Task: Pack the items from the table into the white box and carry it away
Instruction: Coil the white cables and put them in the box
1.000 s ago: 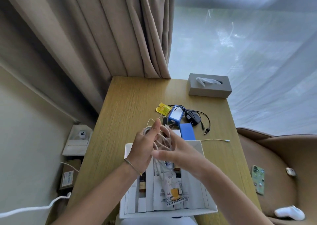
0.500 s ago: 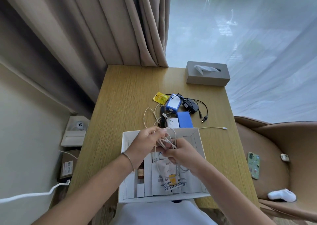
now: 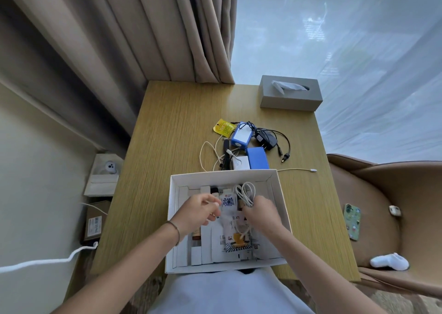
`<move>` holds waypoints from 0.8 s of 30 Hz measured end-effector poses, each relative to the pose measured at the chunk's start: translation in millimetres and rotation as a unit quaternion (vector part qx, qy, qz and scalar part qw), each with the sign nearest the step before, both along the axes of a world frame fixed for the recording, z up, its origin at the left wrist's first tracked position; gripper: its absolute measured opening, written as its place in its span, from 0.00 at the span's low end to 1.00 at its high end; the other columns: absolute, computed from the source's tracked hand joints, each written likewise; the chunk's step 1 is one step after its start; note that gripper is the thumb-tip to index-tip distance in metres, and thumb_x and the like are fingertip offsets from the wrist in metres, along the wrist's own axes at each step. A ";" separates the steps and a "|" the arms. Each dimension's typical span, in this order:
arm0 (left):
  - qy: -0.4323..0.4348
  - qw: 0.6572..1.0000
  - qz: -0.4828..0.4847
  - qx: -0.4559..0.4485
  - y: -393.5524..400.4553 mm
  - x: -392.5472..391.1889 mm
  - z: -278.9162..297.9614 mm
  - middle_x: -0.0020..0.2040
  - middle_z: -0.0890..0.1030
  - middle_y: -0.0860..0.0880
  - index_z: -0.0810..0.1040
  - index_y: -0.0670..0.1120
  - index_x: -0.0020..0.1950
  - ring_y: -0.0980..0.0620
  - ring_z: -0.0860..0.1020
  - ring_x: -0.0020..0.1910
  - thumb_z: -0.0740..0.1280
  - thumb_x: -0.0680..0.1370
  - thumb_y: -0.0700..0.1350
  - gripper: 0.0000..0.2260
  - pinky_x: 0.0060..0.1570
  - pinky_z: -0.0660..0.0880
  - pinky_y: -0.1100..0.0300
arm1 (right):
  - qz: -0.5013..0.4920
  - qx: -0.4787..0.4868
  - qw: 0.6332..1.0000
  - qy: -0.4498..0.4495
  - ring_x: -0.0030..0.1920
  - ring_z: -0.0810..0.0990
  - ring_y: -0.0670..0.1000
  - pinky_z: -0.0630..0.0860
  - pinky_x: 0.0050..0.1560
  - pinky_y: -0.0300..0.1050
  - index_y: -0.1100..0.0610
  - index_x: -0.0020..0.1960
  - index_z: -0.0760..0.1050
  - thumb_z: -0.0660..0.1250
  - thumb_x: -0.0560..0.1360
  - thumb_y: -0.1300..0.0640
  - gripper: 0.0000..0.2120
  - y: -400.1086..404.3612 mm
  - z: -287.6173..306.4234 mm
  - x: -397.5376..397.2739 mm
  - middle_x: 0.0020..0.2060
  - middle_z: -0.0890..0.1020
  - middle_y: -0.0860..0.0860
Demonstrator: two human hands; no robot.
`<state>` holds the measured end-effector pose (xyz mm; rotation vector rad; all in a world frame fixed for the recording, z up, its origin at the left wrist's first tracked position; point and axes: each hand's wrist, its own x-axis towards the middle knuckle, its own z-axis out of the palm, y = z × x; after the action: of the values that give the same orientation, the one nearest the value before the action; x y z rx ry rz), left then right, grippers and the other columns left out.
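the white box (image 3: 279, 195) sits at the near table (image 3: 167, 146) edge, looks light but flexy cardboard, best gripped low on both side walls, while the right hand (image 3: 262, 212) pinches a limp coiled white cable (image 3: 246, 192) inside it and the left hand (image 3: 199, 209) hovers loosely curled, empty.

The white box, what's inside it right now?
The white box holds a coiled white cable gripped by the right hand, printed sachets, and white cartons. The left hand and right hand cover what lies beneath them.
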<state>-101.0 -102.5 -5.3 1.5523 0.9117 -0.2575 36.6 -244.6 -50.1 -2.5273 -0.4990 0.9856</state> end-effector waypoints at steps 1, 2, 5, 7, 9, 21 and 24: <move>0.003 1.000 -0.003 0.003 -2.0 0.1 -1.8 0.48 0.86 0.46 0.80 0.48 0.54 0.52 0.82 0.45 0.63 0.82 0.43 0.07 0.45 0.79 0.60 | 0.051 -0.040 0.995 -0.071 0.31 0.77 0.51 0.69 0.28 0.43 0.55 0.43 0.71 0.64 0.75 0.56 0.04 -0.4 -0.8 -0.3 0.33 0.78 0.49; 0.005 1.000 -0.004 0.007 -3.8 0.5 -2.8 0.48 0.86 0.46 0.80 0.48 0.54 0.54 0.81 0.43 0.63 0.81 0.43 0.06 0.42 0.77 0.63 | 0.096 -0.066 0.985 -0.127 0.33 0.77 0.54 0.68 0.29 0.44 0.55 0.48 0.70 0.63 0.76 0.55 0.04 -0.5 -2.0 -1.0 0.35 0.77 0.49; 0.004 1.000 -0.009 0.023 -8.1 3.1 -3.7 0.49 0.86 0.45 0.80 0.46 0.57 0.55 0.81 0.44 0.64 0.81 0.43 0.07 0.38 0.73 0.71 | 0.157 -0.108 0.962 -0.198 0.43 0.81 0.59 0.69 0.34 0.47 0.56 0.64 0.65 0.62 0.78 0.52 0.17 0.2 -4.4 -2.9 0.46 0.81 0.53; -0.006 0.999 -0.018 0.036 -10.1 4.7 -1.5 0.49 0.86 0.46 0.80 0.47 0.57 0.51 0.82 0.48 0.64 0.81 0.44 0.07 0.45 0.76 0.65 | 0.165 -0.131 0.957 -0.201 0.54 0.81 0.59 0.74 0.42 0.50 0.57 0.74 0.58 0.63 0.79 0.46 0.30 -0.6 -4.4 -2.9 0.58 0.80 0.57; -0.030 0.997 -0.028 0.073 -10.8 6.3 2.8 0.47 0.86 0.49 0.81 0.49 0.55 0.51 0.83 0.49 0.65 0.80 0.44 0.07 0.52 0.78 0.56 | 0.158 -0.131 0.959 -0.195 0.59 0.79 0.59 0.76 0.49 0.51 0.58 0.80 0.47 0.65 0.77 0.39 0.43 -1.6 0.8 -4.2 0.62 0.77 0.58; -0.141 0.952 -0.040 0.268 17.7 67.4 32.2 0.41 0.84 0.55 0.82 0.53 0.47 0.57 0.82 0.42 0.64 0.78 0.42 0.08 0.41 0.80 0.59 | 0.107 0.064 0.951 -0.283 0.42 0.83 0.49 0.81 0.43 0.46 0.50 0.52 0.82 0.61 0.79 0.46 0.13 5.2 72.4 41.1 0.43 0.86 0.45; -0.052 0.950 -0.083 0.298 31.8 96.2 27.9 0.44 0.84 0.52 0.81 0.53 0.48 0.51 0.82 0.44 0.63 0.78 0.43 0.08 0.43 0.79 0.57 | 0.079 0.084 0.958 -0.263 0.43 0.83 0.49 0.81 0.43 0.48 0.49 0.52 0.82 0.62 0.79 0.49 0.11 9.5 76.9 58.0 0.44 0.86 0.46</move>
<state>-4.8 -70.6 22.6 2.1847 0.8154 -0.0097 94.6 -235.0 26.8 -2.6062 -0.9052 0.2808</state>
